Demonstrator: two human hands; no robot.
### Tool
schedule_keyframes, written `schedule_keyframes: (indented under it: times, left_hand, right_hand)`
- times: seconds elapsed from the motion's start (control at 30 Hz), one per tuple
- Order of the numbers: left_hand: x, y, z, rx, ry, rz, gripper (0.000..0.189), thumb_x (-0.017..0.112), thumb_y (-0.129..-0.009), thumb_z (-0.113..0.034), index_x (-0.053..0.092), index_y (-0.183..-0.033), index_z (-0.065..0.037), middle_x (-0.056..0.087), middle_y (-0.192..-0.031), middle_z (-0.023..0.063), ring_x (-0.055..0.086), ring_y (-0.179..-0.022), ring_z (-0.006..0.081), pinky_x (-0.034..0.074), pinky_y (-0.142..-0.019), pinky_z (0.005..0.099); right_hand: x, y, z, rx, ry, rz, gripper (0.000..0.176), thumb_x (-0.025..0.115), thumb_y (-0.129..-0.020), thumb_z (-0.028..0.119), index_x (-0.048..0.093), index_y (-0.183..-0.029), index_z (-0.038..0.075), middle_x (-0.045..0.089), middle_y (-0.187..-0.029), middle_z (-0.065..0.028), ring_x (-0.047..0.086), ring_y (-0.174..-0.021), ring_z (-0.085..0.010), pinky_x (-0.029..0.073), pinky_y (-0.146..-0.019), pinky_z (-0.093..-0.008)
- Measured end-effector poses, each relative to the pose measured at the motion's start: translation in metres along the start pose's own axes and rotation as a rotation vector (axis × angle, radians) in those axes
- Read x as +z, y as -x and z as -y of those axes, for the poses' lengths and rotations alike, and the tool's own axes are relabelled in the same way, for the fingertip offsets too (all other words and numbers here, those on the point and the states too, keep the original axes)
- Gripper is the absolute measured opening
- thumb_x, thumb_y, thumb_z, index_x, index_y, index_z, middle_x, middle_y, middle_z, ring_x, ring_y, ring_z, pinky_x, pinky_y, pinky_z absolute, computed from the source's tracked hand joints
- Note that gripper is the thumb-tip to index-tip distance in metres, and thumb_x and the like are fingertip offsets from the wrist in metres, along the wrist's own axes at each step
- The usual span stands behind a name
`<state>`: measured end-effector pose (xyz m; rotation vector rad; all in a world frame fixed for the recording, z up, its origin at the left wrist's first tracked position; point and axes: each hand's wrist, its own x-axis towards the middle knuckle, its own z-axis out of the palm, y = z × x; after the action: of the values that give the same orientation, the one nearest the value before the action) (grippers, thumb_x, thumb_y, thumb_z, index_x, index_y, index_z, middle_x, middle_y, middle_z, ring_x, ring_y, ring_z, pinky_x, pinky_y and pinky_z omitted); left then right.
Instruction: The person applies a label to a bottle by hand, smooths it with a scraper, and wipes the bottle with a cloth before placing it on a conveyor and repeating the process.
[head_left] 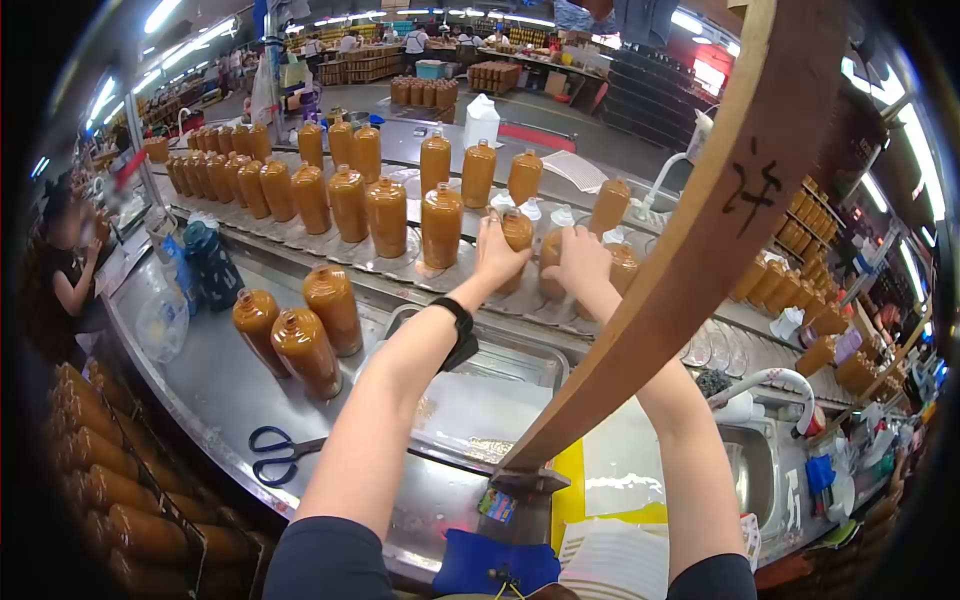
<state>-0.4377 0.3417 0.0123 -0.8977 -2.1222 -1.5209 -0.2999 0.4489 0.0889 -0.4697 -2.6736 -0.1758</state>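
On the conveyor line in front of me stand rows of glossy brown bottles (pixel 387 215). My left hand (pixel 497 255), a black watch (pixel 458 330) on its wrist, is closed around the upper part of one brown bottle (pixel 517 232). To its right, my right hand (pixel 582 262) grips another brown bottle (pixel 550 268) from the side and top. Both bottles are upright, and fingers partly cover them. White-capped bottle tops (pixel 562 215) show just behind my hands. Another brown bottle (pixel 623 265) stands right of my right hand, partly behind the wooden post.
A slanting wooden post (pixel 690 230) crosses between my arms. Three brown bottles (pixel 305 350) and dark-handled scissors (pixel 283 455) are on the metal table at left. A metal tray (pixel 510 362) lies below my hands; a sink (pixel 750 470) with a faucet is at right. A person (pixel 72 265) sits far left.
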Motion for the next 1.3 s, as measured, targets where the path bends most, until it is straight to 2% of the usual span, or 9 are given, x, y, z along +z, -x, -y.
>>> schedule_keyframes:
  times: [0.23,0.3,0.5,0.83,0.9,1.03,1.1,1.17,1.3]
  left_hand:
    - [-0.160,0.083,-0.121,0.150,0.452,-0.142,0.081,0.092,-0.067,-0.020,0.049,-0.132,0.001,0.060,-0.125,0.0144,0.063,-0.115,0.0251,0.051,-0.101,0.0371]
    - [-0.212,0.114,-0.122,-0.005,0.566,0.125,0.085,0.093,-0.068,-0.017,0.046,-0.138,-0.002,0.056,-0.132,0.0115,0.057,-0.123,0.0197,0.048,-0.105,0.0387]
    - [-0.307,0.216,-0.138,0.106,0.203,-0.214,0.081,0.085,-0.071,-0.005,0.041,-0.139,-0.003,0.051,-0.132,0.0119,0.056,-0.122,0.0228,0.047,-0.106,0.0374]
    - [-0.332,0.310,-0.096,0.051,0.108,-0.252,0.076,0.087,-0.068,-0.005,0.046,-0.131,-0.003,0.054,-0.128,0.0131,0.057,-0.118,0.0243,0.046,-0.105,0.0372]
    - [-0.329,0.314,-0.082,0.118,0.021,-0.302,0.077,0.087,-0.067,-0.004,0.045,-0.131,-0.004,0.053,-0.130,0.0137,0.057,-0.119,0.0255,0.046,-0.105,0.0377]
    - [-0.338,0.310,-0.089,-0.037,-0.039,-0.223,0.096,0.094,-0.066,-0.017,0.038,-0.144,-0.002,0.049,-0.137,0.0174,0.051,-0.127,0.0319,0.041,-0.111,0.0428]
    - [-0.345,0.309,-0.112,0.129,-0.313,-0.348,0.116,0.097,-0.064,-0.033,0.029,-0.150,0.003,0.037,-0.146,0.0221,0.035,-0.137,0.0399,0.028,-0.117,0.0485]
    - [-0.342,0.319,-0.148,0.212,-0.261,-0.363,0.114,0.096,-0.067,-0.036,0.030,-0.151,0.005,0.039,-0.146,0.0230,0.040,-0.134,0.0405,0.032,-0.115,0.0482]
    - [-0.326,0.333,-0.251,0.221,0.396,0.415,0.109,0.091,-0.073,-0.035,0.030,-0.155,0.003,0.049,-0.144,0.0246,0.055,-0.127,0.0396,0.046,-0.106,0.0428]
  right_hand:
    - [-0.074,0.077,-0.020,-0.043,-0.249,-0.055,0.056,0.084,-0.074,0.030,0.062,-0.118,0.003,0.058,-0.128,-0.0138,0.063,-0.113,-0.0343,0.054,-0.090,-0.0440]
    - [-0.121,0.117,-0.016,-0.033,-0.421,-0.146,0.039,0.080,-0.079,0.030,0.068,-0.105,0.004,0.066,-0.118,-0.0157,0.067,-0.104,-0.0346,0.054,-0.088,-0.0439]
    - [-0.220,0.234,-0.024,-0.172,-0.535,-0.168,0.050,0.092,-0.061,0.017,0.056,-0.089,-0.002,0.063,-0.118,-0.0141,0.063,-0.102,-0.0282,0.050,-0.087,-0.0360]
    - [-0.289,0.353,0.021,-0.026,-0.648,0.036,0.047,0.095,-0.062,0.017,0.059,-0.086,0.000,0.063,-0.117,-0.0113,0.064,-0.097,-0.0243,0.052,-0.081,-0.0336]
    - [-0.291,0.360,0.031,-0.109,-0.648,-0.017,0.049,0.096,-0.061,0.018,0.057,-0.084,0.002,0.064,-0.116,-0.0079,0.056,-0.078,-0.0129,0.047,-0.066,-0.0271]
    - [-0.297,0.370,0.055,-0.062,-0.765,0.108,0.046,0.096,-0.064,0.018,0.062,-0.089,0.000,0.062,-0.120,-0.0094,0.064,-0.087,-0.0165,0.053,-0.071,-0.0292]
    - [-0.296,0.373,0.068,-0.033,-0.836,0.134,0.050,0.098,-0.062,0.019,0.061,-0.090,-0.001,0.062,-0.119,-0.0106,0.062,-0.081,-0.0144,0.052,-0.068,-0.0274]
    - [-0.282,0.374,0.074,-0.125,-0.858,0.099,0.051,0.098,-0.062,0.019,0.059,-0.088,0.000,0.063,-0.116,-0.0100,0.061,-0.079,-0.0131,0.051,-0.068,-0.0272]
    - [-0.269,0.370,0.094,-0.056,-1.023,0.178,0.051,0.098,-0.062,0.020,0.056,-0.084,0.001,0.063,-0.113,-0.0091,0.054,-0.076,-0.0083,0.046,-0.065,-0.0255]
